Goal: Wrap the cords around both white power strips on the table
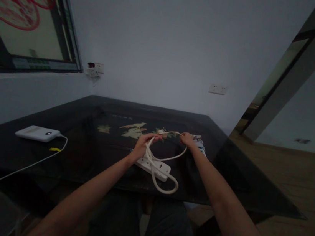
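A white power strip (155,168) lies on the dark table near its front edge. Its white cord (165,191) is looped above and beside it, with one loop hanging toward the front edge. My left hand (142,147) is closed on the cord over the strip's left part. Farther right, my right hand (187,139) pinches another stretch of the same cord. Between the hands, near my left fingertips, a small pale end that looks like the plug (160,132) shows. My fingers partly hide the cord.
A striped cloth-like item (200,145) lies right beside my right forearm. On the left are a white power bank (38,133) with a thin cable and a yellow scrap (55,149). The black table (112,108) meets the wall, which has sockets (217,89).
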A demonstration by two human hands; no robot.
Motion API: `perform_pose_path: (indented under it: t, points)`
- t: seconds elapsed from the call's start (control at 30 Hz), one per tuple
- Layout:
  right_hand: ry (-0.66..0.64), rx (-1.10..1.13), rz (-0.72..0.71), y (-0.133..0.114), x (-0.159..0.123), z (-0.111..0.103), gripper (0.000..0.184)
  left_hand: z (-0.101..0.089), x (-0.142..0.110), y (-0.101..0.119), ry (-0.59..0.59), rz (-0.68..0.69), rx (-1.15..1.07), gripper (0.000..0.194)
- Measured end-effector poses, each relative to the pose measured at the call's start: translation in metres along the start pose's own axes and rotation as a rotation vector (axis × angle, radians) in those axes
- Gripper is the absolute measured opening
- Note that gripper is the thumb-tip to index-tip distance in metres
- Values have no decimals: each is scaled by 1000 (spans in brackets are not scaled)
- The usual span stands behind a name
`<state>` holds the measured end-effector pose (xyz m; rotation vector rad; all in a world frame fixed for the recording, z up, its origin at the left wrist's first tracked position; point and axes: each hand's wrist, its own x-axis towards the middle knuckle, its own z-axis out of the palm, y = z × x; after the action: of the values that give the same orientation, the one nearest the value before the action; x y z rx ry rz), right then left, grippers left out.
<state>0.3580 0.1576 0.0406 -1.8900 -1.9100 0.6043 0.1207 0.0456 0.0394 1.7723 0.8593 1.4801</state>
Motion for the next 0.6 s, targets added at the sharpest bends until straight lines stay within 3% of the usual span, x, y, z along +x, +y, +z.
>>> perform_pose_path:
  t: [0.13, 0.27, 0.43, 0.5, 0.6]
  points:
    - [65, -61, -208, -16, -35, 11, 32, 1, 8, 5, 82, 21, 4, 32]
    - [131, -36, -462, -42, -89, 23, 27, 2, 17, 5, 159, 40, 29, 32]
    - [194, 200, -847, -79, -149, 41, 39, 4, 25, 5, 204, 55, 110, 28]
    - [213, 280, -857, -89, -160, 47, 41, 3, 25, 8, 191, 72, 157, 26]
    - [226, 323, -745, -96, -168, 54, 38, 1, 24, 15, 152, 94, 218, 24]
